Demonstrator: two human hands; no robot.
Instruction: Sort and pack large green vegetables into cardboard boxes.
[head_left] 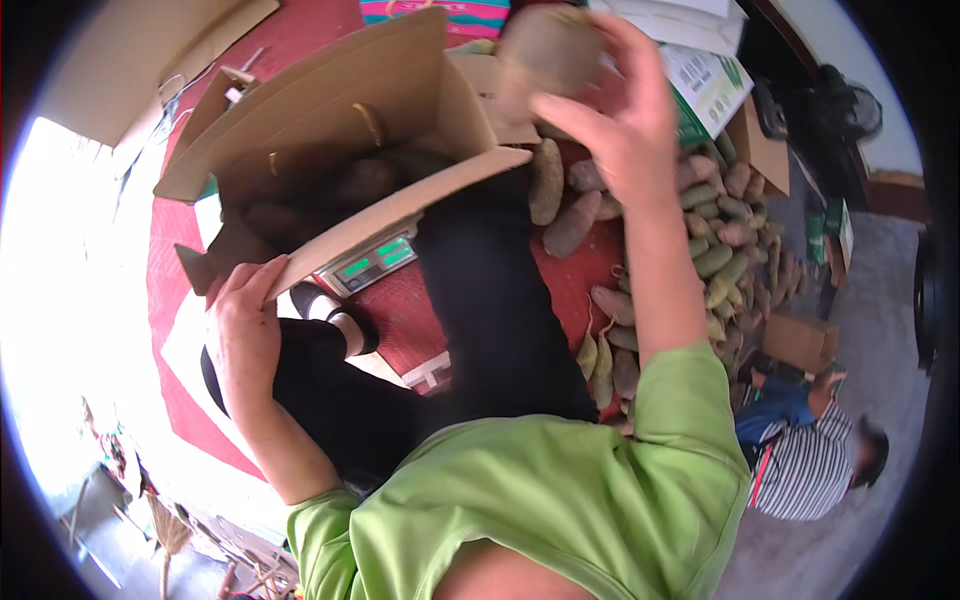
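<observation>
The right hand (630, 110) grasps a large, round root vegetable (552, 58), with thumb and fingers set against its right side and lower edge. The grasped vegetable is raised at the top of the head view, just beside the far right corner of an open cardboard box (330, 95); its outline is blurred. The left hand (243, 315) is closed on the left end of the box's near flap (400, 215), fingers over the edge.

The box stands open in front of the person, tilted in the view. Two tan cord handles (370, 122) show on its far inner wall. Dark root vegetables (365, 182) lie inside, in shadow; their number cannot be told. A scale (368, 266) with lit green displays is visible directly below the near flap; whether the box rests on it cannot be told.

To the right of the box, elongated loose root vegetables (573, 225), reddish-brown and green, lie on a red surface (405, 330). A larger pile (735, 240) continues farther right. A white and green carton (712, 95) is located behind the right forearm. At the lower right, another person (805, 470) in a striped shirt is near a small cardboard box (800, 342)
</observation>
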